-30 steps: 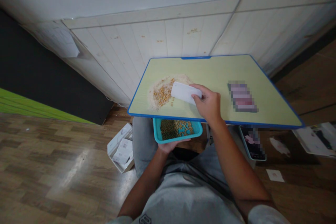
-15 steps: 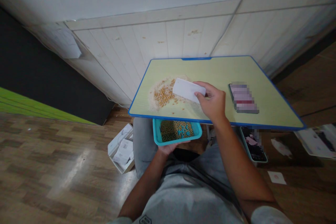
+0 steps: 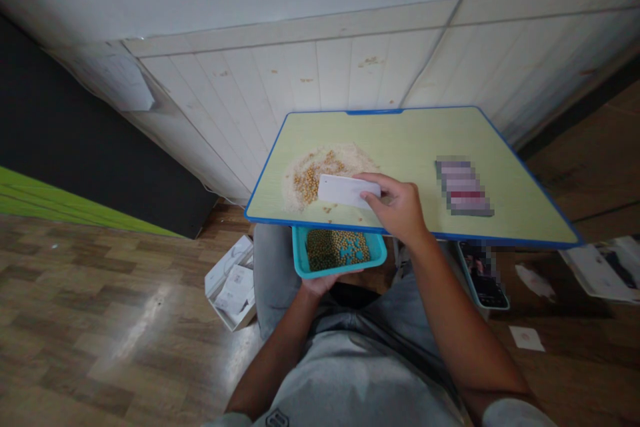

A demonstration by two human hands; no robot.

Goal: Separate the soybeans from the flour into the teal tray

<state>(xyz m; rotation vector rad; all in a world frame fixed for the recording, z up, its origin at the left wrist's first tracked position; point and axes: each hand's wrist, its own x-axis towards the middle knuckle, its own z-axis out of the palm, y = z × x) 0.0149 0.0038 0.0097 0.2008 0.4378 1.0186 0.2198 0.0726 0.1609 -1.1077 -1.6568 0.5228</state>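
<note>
My right hand (image 3: 397, 205) grips a flat white rectangular piece (image 3: 345, 191) by its right end, thumb on the near face. The piece is held over the near side of a pile of yellow soybeans (image 3: 306, 185) and pale rice-like grains (image 3: 353, 159) on a small table (image 3: 400, 140) with a blue rim. Under the table's front edge, my left hand (image 3: 320, 284) supports a turquoise plastic basin (image 3: 340, 271) from below; most of its fingers are hidden. Green beans (image 3: 320, 250) fill the basin's left part and soybeans (image 3: 353, 245) its right.
A phone (image 3: 465, 188), its screen blurred out, lies on the table's right side. Another phone (image 3: 483, 273) rests on a box below the right edge. On the floor at left stands an open white box (image 3: 233, 287) with papers. A white panelled wall (image 3: 280, 80) rises behind the table.
My right hand has drawn the white piece toward me and slightly left, uncovering grains behind it. The basin in my left hand has barely shifted.
</note>
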